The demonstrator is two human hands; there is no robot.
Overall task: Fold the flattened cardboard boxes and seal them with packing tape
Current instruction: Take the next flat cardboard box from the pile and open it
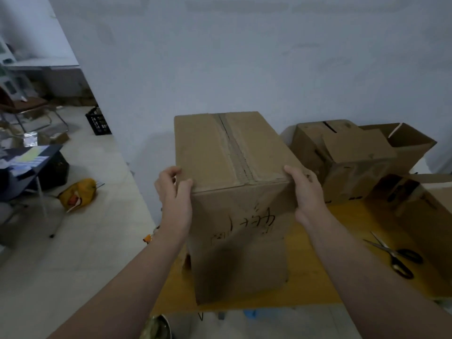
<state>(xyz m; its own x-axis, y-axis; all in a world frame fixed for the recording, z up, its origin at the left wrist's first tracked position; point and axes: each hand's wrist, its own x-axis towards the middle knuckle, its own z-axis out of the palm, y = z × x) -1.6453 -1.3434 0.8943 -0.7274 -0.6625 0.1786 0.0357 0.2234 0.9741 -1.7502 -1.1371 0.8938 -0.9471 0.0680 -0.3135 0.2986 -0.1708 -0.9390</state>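
Informal packing room or storeroom: bare white wall (pixel 244 57), pale tiled floor (pixel 93 241), yellow wooden surface (pixel 325 272) with taped brown cardboard box (pixel 215 148), open cardboard boxes (pixel 354 162), black-handled scissors (pixel 396 258); black plastic crate (pixel 97 124), metal-framed chair (pixel 27 107), cluttered dark desk (pixel 31 162) at left.

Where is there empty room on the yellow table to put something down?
Best spot: the bare yellow table between the taped box and the scissors, reaching to the near edge. The back and right side are crowded with open boxes.
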